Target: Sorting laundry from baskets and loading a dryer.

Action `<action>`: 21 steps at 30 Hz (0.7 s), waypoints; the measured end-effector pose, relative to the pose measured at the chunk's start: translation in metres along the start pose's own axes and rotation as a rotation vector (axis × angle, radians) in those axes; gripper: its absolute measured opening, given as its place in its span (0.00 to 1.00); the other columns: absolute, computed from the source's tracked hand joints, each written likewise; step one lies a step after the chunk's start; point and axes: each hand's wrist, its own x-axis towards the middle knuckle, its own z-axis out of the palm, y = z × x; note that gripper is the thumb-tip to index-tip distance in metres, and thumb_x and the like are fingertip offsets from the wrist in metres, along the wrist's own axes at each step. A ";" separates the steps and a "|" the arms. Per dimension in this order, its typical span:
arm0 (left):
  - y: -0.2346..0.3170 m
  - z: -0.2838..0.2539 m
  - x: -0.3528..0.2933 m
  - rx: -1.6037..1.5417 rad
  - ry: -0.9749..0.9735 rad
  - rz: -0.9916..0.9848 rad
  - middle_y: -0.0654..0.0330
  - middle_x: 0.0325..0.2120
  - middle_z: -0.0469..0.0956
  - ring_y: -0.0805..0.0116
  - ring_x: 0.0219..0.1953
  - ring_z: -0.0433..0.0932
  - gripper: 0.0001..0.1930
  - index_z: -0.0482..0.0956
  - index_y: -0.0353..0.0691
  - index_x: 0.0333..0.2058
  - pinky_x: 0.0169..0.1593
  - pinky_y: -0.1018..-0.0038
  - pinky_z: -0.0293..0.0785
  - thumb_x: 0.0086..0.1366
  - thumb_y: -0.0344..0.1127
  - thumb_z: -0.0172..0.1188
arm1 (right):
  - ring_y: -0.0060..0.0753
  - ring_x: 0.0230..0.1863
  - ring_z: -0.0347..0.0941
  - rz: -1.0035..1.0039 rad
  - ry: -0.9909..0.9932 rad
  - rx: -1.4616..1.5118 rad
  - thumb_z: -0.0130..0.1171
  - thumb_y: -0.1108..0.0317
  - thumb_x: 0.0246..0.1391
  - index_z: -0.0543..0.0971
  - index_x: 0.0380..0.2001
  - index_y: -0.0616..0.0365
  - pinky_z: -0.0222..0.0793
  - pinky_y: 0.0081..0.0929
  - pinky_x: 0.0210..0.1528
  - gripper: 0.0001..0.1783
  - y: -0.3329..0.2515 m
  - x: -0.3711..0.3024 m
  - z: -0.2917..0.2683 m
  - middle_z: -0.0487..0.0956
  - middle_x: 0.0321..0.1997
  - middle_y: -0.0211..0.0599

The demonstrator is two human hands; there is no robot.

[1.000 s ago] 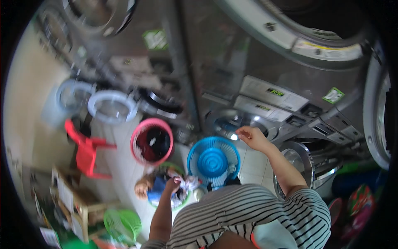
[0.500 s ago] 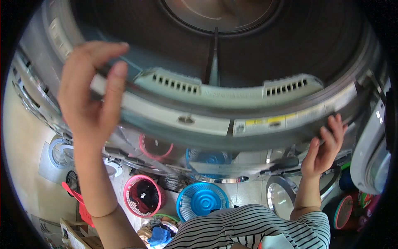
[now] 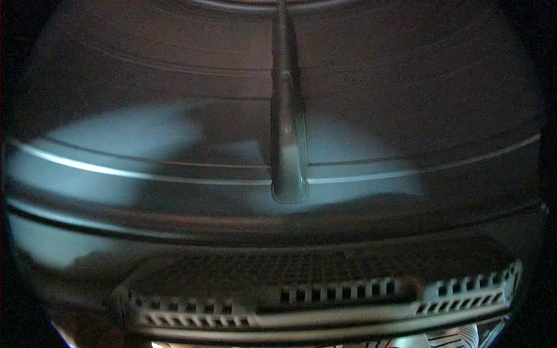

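The inside of a dark metal dryer drum (image 3: 377, 133) fills the head view. A narrow raised baffle (image 3: 288, 168) runs down its middle toward the opening. Along the near rim of the opening lies a pale slotted vent grille (image 3: 325, 319), its mesh part in shadow. No laundry shows on the visible part of the drum wall. Neither my left hand nor my right hand can be made out. A dim reddish patch at the lower left is too dark to name.
Below the grille, a sliver of my striped shirt (image 3: 458, 337) shows at the bottom edge. The drum wall curves round on both sides, and the picture's corners are black.
My view has moved from outside the opening to inside the drum. Both hands, open by the rim before, have left the view, as have the baskets and floor.
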 end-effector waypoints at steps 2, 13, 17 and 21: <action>-0.001 0.015 -0.008 -0.029 -0.074 0.009 0.53 0.18 0.72 0.57 0.26 0.72 0.22 0.74 0.31 0.19 0.36 0.59 0.67 0.59 0.46 0.44 | 0.40 0.49 0.63 0.002 -0.054 0.021 0.49 0.63 0.49 0.72 0.30 0.46 0.48 0.57 0.61 0.05 0.001 -0.003 0.010 0.71 0.37 0.30; 0.014 0.053 -0.034 -0.161 -0.335 0.080 0.54 0.22 0.74 0.58 0.29 0.73 0.23 0.76 0.33 0.22 0.38 0.60 0.67 0.61 0.49 0.43 | 0.40 0.51 0.62 -0.015 -0.238 0.069 0.50 0.61 0.48 0.72 0.30 0.43 0.45 0.57 0.62 0.05 0.007 -0.032 0.024 0.71 0.37 0.28; 0.022 0.071 -0.037 -0.219 -0.368 0.110 0.55 0.23 0.75 0.58 0.30 0.73 0.24 0.76 0.33 0.23 0.38 0.61 0.67 0.61 0.50 0.43 | 0.40 0.51 0.61 -0.022 -0.277 0.038 0.50 0.60 0.47 0.72 0.30 0.42 0.45 0.57 0.62 0.05 0.013 -0.038 0.017 0.71 0.37 0.27; 0.028 0.094 -0.042 -0.297 -0.389 0.132 0.56 0.24 0.75 0.58 0.31 0.73 0.24 0.77 0.34 0.25 0.39 0.61 0.67 0.62 0.51 0.43 | 0.40 0.52 0.60 -0.027 -0.331 -0.012 0.51 0.59 0.47 0.73 0.30 0.41 0.44 0.58 0.63 0.05 0.017 -0.038 0.008 0.71 0.37 0.26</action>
